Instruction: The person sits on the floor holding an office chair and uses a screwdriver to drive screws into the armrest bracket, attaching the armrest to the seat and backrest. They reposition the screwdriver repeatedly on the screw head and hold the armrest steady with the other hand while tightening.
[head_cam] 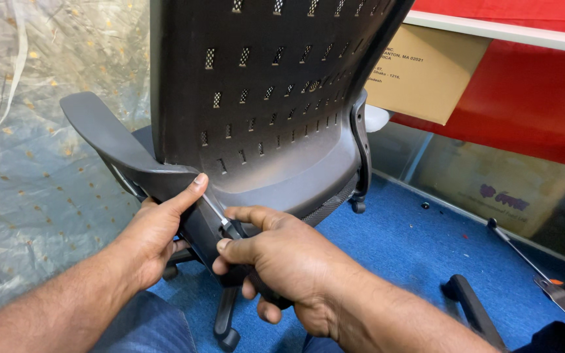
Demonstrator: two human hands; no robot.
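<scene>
The left hand [155,238] is closed around the chair's [263,111] armrest [109,147] bracket, thumb pressed flat against it. Just beside it, the right hand [282,261] grips a screwdriver [230,229], its shaft angled up toward the left thumb, under the backrest.

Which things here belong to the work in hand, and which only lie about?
In use:
black office chair with perforated plastic back
black armrest, gripped by left hand
black-handled screwdriver in right hand

Lying about:
brown cardboard box
loose black armrest on blue carpet
</scene>
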